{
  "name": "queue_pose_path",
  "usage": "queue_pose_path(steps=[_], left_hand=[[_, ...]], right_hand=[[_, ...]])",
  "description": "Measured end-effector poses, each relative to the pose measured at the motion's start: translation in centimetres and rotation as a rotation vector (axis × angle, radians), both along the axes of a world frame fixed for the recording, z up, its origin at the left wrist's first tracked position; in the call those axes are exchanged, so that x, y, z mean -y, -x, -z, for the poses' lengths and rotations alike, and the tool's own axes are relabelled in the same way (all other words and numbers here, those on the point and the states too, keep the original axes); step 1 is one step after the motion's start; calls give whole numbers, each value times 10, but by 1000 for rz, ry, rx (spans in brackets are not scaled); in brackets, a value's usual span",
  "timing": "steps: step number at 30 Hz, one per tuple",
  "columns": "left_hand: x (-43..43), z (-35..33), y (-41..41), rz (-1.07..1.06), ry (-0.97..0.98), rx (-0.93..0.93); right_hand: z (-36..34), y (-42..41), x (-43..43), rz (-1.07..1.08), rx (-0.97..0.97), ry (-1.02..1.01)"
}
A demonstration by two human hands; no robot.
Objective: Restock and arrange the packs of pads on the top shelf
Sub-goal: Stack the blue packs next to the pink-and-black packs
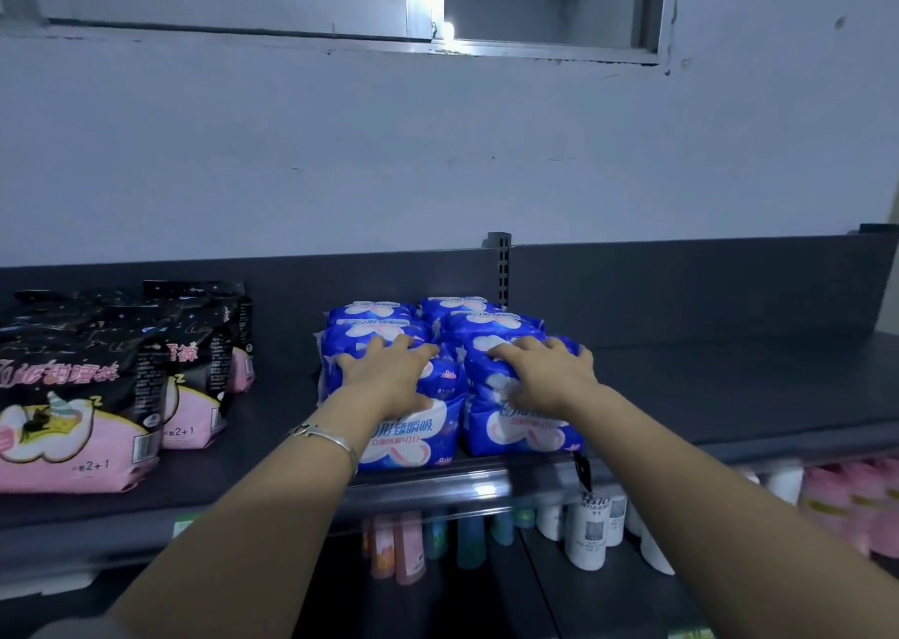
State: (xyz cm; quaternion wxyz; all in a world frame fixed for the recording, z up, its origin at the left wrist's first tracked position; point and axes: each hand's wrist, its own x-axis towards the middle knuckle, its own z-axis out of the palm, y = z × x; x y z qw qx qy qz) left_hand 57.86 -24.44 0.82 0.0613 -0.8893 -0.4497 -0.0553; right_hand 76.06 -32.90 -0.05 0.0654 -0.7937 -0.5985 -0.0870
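Several blue and white packs of pads stand in two rows on the dark top shelf (705,395). My left hand (389,370) lies flat with spread fingers on the top of the front left blue pack (413,439). My right hand (545,375) rests the same way on the front right blue pack (520,436). More blue packs (467,310) stand behind them, reaching towards the back panel. Both hands press on the packs and grip nothing.
Black and pink packs (82,395) stand on the shelf's left part. A slotted upright post (499,263) rises behind the blue packs. Bare shelf lies to the right. Bottles (588,531) and pink items (846,497) fill the lower shelf.
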Motion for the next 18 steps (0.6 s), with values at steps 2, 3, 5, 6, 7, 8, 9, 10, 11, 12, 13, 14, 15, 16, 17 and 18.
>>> queue_pose_path(steps=[2, 3, 5, 6, 7, 8, 9, 10, 11, 12, 13, 14, 15, 16, 17, 18], left_hand=[[2, 3, -1, -7, -24, 9], [4, 5, 0, -9, -48, 19], [7, 11, 2, -12, -139, 48], [8, 15, 3, -9, -209, 54], [9, 18, 5, -3, -283, 53], [10, 22, 7, 5, -344, 55], [12, 26, 10, 18, -387, 65], [15, 28, 12, 34, -419, 83], [18, 31, 14, 59, -445, 111], [23, 32, 17, 91, -478, 148], [29, 33, 19, 127, -524, 195], [34, 36, 21, 157, -585, 244], [40, 39, 24, 183, -638, 278], [47, 43, 26, 209, -675, 301], [56, 47, 28, 233, -695, 305], [65, 52, 29, 254, -702, 293]], right_hand=[[6, 3, 1, 14, 6, -31], [9, 4, 2, 17, 7, -45], [15, 5, 5, 17, 29, -73], [17, 5, 6, 15, 47, -92], [18, 5, 9, 16, 71, -111], [20, 5, 12, 22, 97, -132], [22, 4, 15, 31, 119, -159], [24, 5, 18, 39, 132, -192], [27, 7, 21, 48, 140, -227], [30, 9, 25, 51, 148, -275], [34, 12, 29, 39, 153, -340], [37, 15, 34, 17, 156, -417], [40, 16, 38, 5, 164, -489], [43, 18, 44, 2, 171, -535], [47, 18, 51, -9, 171, -555], [52, 18, 58, -33, 157, -548]])
